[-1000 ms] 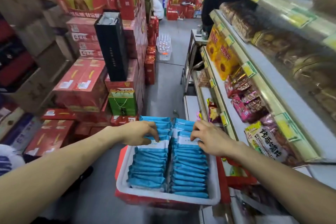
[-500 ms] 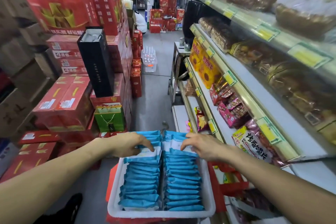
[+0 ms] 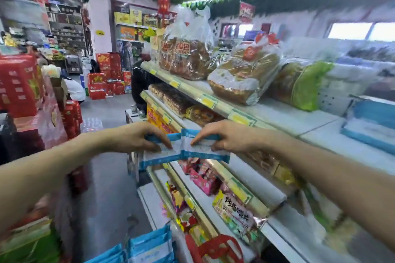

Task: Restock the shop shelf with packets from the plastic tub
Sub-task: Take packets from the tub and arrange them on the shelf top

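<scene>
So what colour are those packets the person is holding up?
The packets are white with blue edges; head view.

We grip blue-and-white packets point(image 3: 181, 153), our left hand point(image 3: 132, 139) and right hand point(image 3: 224, 136) each pinching a bundle, edges touching; the shop shelf point(image 3: 284, 117) stands just beyond our grip, spare packets point(image 3: 149, 249) well below.
</scene>
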`<state>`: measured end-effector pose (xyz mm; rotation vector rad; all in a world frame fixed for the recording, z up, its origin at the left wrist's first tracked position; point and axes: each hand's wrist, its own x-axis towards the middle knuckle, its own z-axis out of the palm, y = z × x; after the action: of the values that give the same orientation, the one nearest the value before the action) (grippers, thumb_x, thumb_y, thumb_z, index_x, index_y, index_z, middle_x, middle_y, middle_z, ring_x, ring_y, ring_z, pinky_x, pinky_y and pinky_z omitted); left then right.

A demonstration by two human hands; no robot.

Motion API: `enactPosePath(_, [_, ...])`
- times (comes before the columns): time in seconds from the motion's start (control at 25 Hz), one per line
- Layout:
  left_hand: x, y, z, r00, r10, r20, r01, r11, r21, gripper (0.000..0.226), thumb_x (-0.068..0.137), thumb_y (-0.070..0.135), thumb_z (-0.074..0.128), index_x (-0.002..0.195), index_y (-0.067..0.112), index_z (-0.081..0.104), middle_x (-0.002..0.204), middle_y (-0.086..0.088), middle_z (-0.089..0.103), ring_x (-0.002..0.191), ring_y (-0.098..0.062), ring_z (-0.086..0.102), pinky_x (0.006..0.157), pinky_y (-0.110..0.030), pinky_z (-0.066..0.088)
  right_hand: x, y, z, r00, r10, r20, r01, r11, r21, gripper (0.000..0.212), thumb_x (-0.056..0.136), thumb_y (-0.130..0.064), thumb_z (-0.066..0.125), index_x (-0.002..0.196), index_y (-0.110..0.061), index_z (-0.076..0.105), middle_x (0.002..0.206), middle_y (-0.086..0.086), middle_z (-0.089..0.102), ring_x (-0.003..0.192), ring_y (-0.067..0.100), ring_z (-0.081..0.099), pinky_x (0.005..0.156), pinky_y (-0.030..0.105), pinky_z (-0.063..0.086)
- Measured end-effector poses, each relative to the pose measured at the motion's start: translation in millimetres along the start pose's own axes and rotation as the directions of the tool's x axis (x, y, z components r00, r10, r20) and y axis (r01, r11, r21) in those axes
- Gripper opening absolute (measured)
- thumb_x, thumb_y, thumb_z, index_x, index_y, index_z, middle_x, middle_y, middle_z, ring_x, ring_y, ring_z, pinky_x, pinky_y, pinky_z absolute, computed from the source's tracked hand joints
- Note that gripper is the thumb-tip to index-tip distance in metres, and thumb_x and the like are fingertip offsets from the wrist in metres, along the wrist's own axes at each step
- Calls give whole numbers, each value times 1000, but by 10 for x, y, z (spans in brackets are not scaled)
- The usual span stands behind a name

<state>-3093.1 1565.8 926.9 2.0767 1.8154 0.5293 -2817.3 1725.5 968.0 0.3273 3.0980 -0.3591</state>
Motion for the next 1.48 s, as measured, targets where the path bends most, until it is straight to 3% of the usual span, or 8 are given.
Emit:
enactPosePath(0.08, [412, 309, -253, 993, 118, -23, -118, 993, 17, 28, 96, 22, 72, 107, 48, 73, 110, 20, 68, 101, -10, 66, 91, -38, 55, -298, 61, -420, 997, 52, -56, -52, 999, 16, 51, 91, -3, 69, 130, -36, 66, 131, -13, 55, 117, 5, 51, 105, 25, 37])
enactPosePath(0.24, [1231, 1255, -476, 939, 340, -44, -342, 940, -23, 17, 98, 26, 70, 102, 41, 75, 96, 16, 68, 81, -7, 63, 70, -25, 50, -1252, 282, -1036, 958, 223, -181, -218, 975, 48, 48, 87, -5, 74, 124, -36, 69, 121, -18, 58, 117, 5, 56, 104, 29, 45])
enactPosePath(0.4, [1855, 2090, -333, 873, 487, -11, -487, 871, -62, 19, 99, 26, 67, 105, 42, 76, 105, 19, 71, 96, -4, 66, 80, -21, 51, -2313, 512, -1436, 867, 418, -272, -405, 908, 105, 46, 86, -10, 80, 119, -41, 71, 119, -21, 64, 108, 4, 64, 88, 26, 57])
enactPosePath(0.6, [2480, 3032, -4, 810, 586, -7, -586, 809, -54, 19, 100, 17, 65, 109, 29, 76, 94, 35, 65, 90, 19, 59, 73, -1, 43, -3629, 830, -1684, 657, 615, -436, -568, 784, 250, 47, 84, -2, 79, 113, -38, 76, 119, -18, 69, 101, -1, 68, 81, 20, 58])
enactPosePath(0.88, [3092, 3836, 296, 775, 632, 7, -632, 775, -24, 22, 99, 19, 67, 103, 38, 78, 104, 23, 69, 92, 8, 62, 77, -15, 54, -4752, 1590, -1482, 447, 740, -503, -700, 639, 318, 48, 86, -3, 77, 112, -43, 71, 123, -9, 67, 109, 12, 66, 90, 27, 58])
enactPosePath(1.12, [3414, 4095, 384, 762, 647, 28, -642, 761, -93, 22, 100, 20, 66, 102, 39, 78, 109, 16, 72, 100, -17, 68, 85, -43, 61, -4743, 2160, -1167, 512, 698, -500, -746, 650, 143, 46, 90, -4, 73, 123, -35, 67, 128, -7, 62, 110, 11, 62, 100, 30, 53])
enactPosePath(1.32, [3529, 4196, 372, 767, 642, 6, -639, 764, -90, 22, 99, 18, 67, 103, 37, 78, 108, 14, 74, 99, -18, 69, 84, -44, 60, -4710, 2420, -1141, 572, 617, -540, -743, 669, -21, 47, 91, -7, 72, 130, -33, 65, 131, -7, 59, 112, 15, 57, 103, 36, 48])
enactPosePath(1.48, [3568, 4241, 378, 760, 650, 4, -644, 754, -125, 25, 99, 14, 66, 102, 35, 78, 109, 17, 74, 99, -7, 69, 83, -35, 62, -4717, 2546, -1130, 657, 506, -558, -738, 583, -341, 48, 95, -20, 66, 140, -36, 60, 133, -5, 52, 114, 19, 49, 100, 40, 43])
